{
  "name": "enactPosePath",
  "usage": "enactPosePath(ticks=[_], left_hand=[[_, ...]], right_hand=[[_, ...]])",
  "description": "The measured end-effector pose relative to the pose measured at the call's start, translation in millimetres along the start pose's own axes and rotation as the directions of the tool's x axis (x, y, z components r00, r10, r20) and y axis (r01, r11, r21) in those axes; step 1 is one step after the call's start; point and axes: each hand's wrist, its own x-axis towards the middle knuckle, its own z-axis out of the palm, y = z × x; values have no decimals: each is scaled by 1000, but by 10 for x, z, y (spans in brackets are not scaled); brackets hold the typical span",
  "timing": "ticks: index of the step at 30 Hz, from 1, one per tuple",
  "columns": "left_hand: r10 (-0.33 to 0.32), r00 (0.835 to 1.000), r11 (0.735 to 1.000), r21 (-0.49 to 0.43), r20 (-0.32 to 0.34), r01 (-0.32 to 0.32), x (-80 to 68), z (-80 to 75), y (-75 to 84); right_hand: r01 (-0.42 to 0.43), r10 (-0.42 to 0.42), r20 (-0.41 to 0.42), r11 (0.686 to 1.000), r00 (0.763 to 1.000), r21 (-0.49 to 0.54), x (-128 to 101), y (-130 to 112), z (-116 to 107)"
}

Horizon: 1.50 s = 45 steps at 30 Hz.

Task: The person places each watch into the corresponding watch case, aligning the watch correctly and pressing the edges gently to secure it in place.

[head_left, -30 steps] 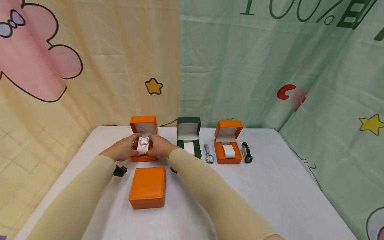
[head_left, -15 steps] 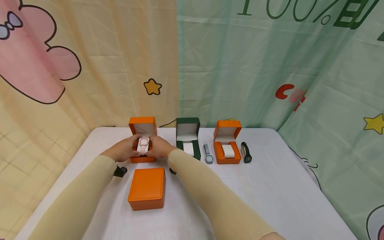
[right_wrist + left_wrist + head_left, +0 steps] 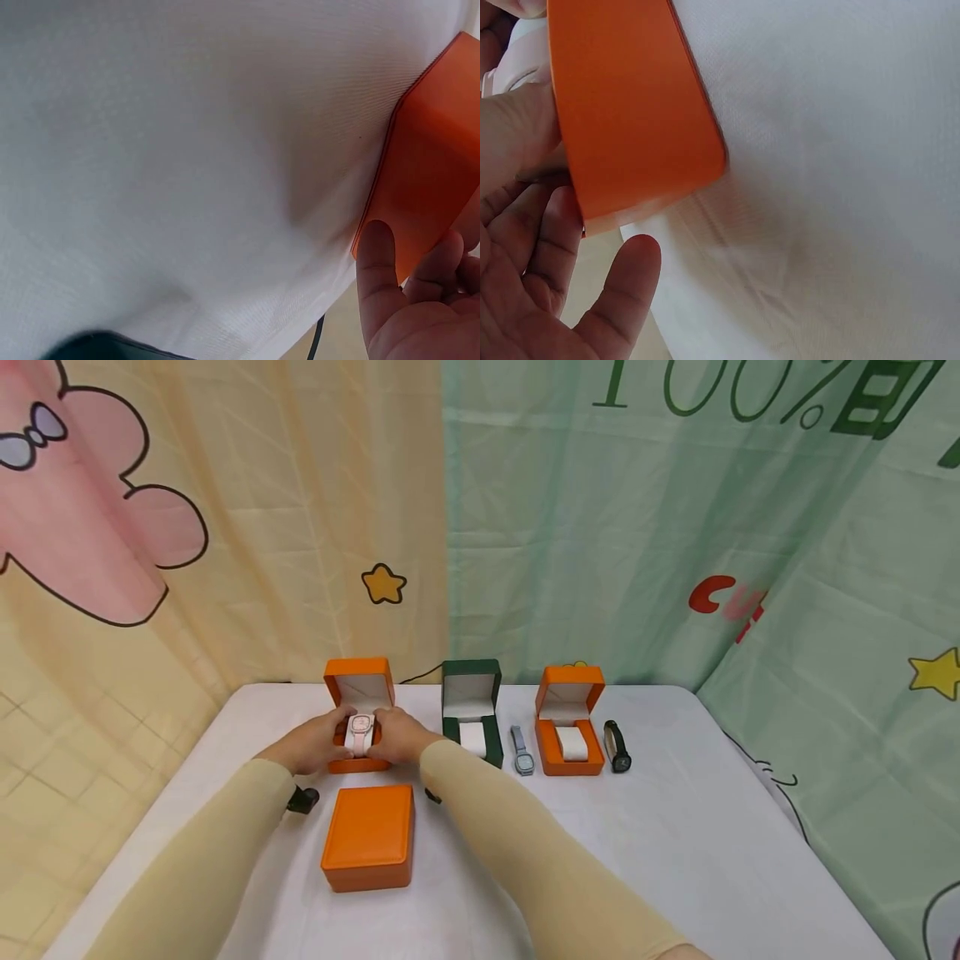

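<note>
Both hands are meeting at the open orange box (image 3: 358, 727) at the far left of the row on the white surface (image 3: 675, 827). The left hand (image 3: 311, 745) and the right hand (image 3: 397, 737) are pinching the pink watch (image 3: 361, 732) from either side, fingers curled around its white cushion, and the watch is sitting in the box's base with its face up and the lid standing upright behind it. In the left wrist view the fingers are lying against the box's orange wall. Just to the right, a dark green box (image 3: 472, 706) is standing open with a bare white cushion inside, and a grey watch (image 3: 522, 752) is lying on the surface beside it. Further right, another orange box (image 3: 570, 720) is also holding only a white cushion, with a black watch (image 3: 617, 747) lying next to it. A closed orange box (image 3: 369, 837) is sitting nearer the person, between the sleeves.
</note>
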Motion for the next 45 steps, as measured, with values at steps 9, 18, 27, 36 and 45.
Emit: enactPosePath(ticks=[9,18,27,36,45], left_hand=[[-19,1000,1000,-4,9,19,5,35,-9],[-22,1000,1000,1,2,22,11,26,5],[2,1000,1000,-25,-8,-2,26,14,-35],[9,1000,1000,-3,6,-9,7,-21,11],[5,999,1000,11,42,-5,-17,-70,59]], right_hand=[[-17,17,18,1000,1000,11,-3,19,38],[-8,8,11,1000,1000,1,7,21,35],[-5,5,-14,1000,1000,-8,-8,31,34],[-18,18,-6,1000,1000,4,-8,23,22],[-62,62,-1,997,998,48,-4,0,18]])
